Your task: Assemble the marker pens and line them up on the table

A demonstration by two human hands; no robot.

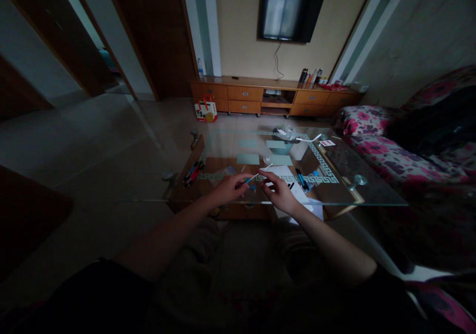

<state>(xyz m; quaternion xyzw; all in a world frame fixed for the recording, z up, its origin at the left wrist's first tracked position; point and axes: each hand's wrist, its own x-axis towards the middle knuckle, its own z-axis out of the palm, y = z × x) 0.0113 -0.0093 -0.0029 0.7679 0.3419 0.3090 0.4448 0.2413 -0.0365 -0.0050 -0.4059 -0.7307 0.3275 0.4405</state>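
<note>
My left hand (231, 189) pinches a thin, pale stick with a blue end (248, 180), which looks like a pen part. The stick slants up to the right, over the near part of the glass table (223, 148). At its far end my right hand (278, 190) has curled fingers, the index fingertip against the stick; whether the thumb also grips it is hard to see. A small blue piece (253, 187) lies between the hands. White paper (280, 173) with small black pieces (291, 186) is below and beside my right hand.
A bundle of red, black and blue pens (193, 173) lies left; dark and blue pens (302, 179) lie right. Farther back stand a basket holding clear plastic (285, 133) and a white card (327, 143). A flowered sofa (366, 138) borders the right, a TV cabinet (243, 94) the back.
</note>
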